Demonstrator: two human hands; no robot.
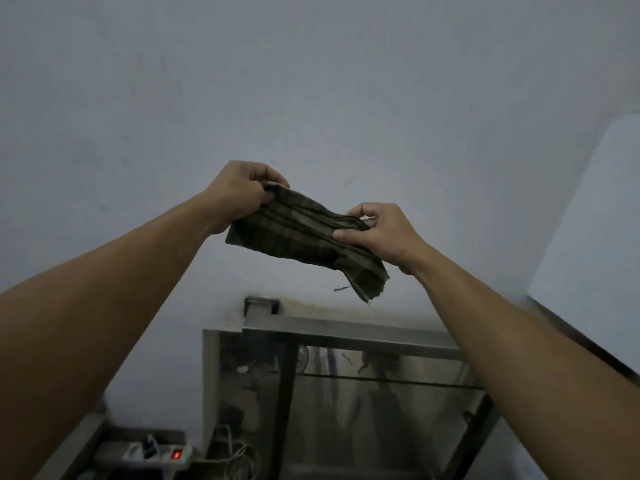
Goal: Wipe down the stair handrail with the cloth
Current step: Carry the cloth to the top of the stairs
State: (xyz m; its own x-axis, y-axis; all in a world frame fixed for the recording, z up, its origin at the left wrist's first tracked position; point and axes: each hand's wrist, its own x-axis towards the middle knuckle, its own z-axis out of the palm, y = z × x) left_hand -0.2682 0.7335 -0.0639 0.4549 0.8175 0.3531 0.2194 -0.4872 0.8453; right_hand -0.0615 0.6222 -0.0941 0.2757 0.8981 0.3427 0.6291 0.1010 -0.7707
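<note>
In front of a pale grey wall [311, 81], the head view shows the left hand [239, 195] and right hand [377, 233] each with a closed grip on the dark checked folded cloth [298, 230], held in the air above a steel-framed glass cabinet [346, 341]. This looks like preparation: no handrail shows, so next the cloth must be carried to it.

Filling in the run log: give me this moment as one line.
stage: preparing | left hand: gripping dark plaid cloth | right hand: gripping cloth | cloth: stretched in air | handrail contact: none
</note>
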